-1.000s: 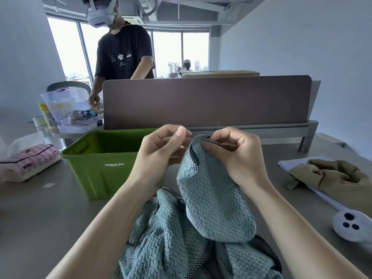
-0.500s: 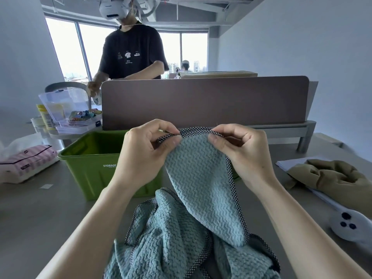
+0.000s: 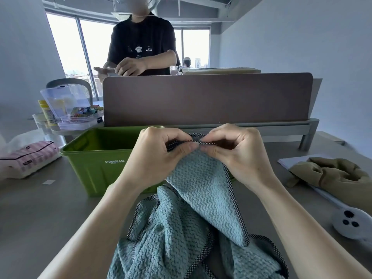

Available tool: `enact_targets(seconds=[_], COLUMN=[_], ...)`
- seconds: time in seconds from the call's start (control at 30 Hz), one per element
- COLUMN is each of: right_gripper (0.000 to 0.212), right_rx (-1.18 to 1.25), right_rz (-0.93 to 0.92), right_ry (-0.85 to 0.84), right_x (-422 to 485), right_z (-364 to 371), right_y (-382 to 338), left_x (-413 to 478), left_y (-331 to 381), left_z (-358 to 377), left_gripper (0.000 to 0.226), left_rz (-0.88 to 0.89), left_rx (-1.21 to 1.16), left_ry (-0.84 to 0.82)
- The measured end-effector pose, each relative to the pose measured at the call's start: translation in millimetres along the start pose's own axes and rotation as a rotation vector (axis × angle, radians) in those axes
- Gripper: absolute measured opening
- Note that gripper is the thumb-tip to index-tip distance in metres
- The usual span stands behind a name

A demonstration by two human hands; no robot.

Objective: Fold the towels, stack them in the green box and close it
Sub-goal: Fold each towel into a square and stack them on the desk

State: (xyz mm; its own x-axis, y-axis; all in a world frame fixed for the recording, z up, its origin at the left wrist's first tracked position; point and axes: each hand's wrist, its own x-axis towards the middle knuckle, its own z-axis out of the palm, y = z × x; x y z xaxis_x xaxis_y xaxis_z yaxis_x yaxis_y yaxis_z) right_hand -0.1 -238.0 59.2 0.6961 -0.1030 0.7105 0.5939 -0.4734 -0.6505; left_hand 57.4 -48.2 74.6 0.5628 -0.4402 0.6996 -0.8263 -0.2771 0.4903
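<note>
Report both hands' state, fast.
Left hand: closed, fingers pinching the checkered edge of the teal towel.
Right hand: closed, fingers pinching the same towel edge right beside the left.

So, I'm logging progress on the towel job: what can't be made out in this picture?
Head view:
- Floor of the green box: hidden by its front wall and the left hand, so whether towels lie inside cannot be told.
- Lower part of the teal towel: cut off by the bottom edge.
- Far side of the olive cloth: cut off by the right edge.
</note>
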Motion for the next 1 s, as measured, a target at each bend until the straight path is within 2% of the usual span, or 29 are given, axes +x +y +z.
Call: enact_targets(seconds=[0.1,0.2,0.27,0.33,0.4,0.47,0.63,0.7,0.83,1.0], right_gripper=[0.025,0.025,0.024,0.015,0.016,0.012,0.023,0.036,0.032,0.057], right_rx=[0.026,0.044,0.023,-0.014,-0.090,-0.176,-0.209,-0.172,-0.182,-0.264], right_rz=[0.092,0.165,0.151,0.096,0.041,-0.008,-0.032,0.029,0.152,0.192], right_ry=[-0.053,-0.204,-0.209,-0.192,-0.168,-0.141,-0.177,-0.276,-0.504,-0.443], right_x=[1,-1,0,0,0,0,-2,-1,-2,1], right_z=[-1,-5,-6,-5,-3,-1,1,-4,-13,-30], right_y=[3,5,6,5,1,-1,-6,-6,3,16], left_x=[0,0,-1,-2,-2,-1,1,1,2,4], left_y=[-1,-3,-2,0,4,6,2,1,-6,-19], left_z=[-3,-7,-8,-9,-7,-5,-9,-12,-20,-33], left_gripper=[0.004,0.013,0.015,0.006,0.026,0.025,0.014,0.009,0.012,0.019], left_rz=[0.016,-0.009,-0.025,-0.036,-0.012,0.026,0.044,0.031,0.003,-0.034], left_rx=[-0.022,-0.092,-0.087,-0.098,-0.059,-0.032,-0.096,-0.154,-0.221,-0.210], left_ry=[0.080,0.088,0.051,0.007,0.007,0.021,0.058,0.107,0.214,0.327])
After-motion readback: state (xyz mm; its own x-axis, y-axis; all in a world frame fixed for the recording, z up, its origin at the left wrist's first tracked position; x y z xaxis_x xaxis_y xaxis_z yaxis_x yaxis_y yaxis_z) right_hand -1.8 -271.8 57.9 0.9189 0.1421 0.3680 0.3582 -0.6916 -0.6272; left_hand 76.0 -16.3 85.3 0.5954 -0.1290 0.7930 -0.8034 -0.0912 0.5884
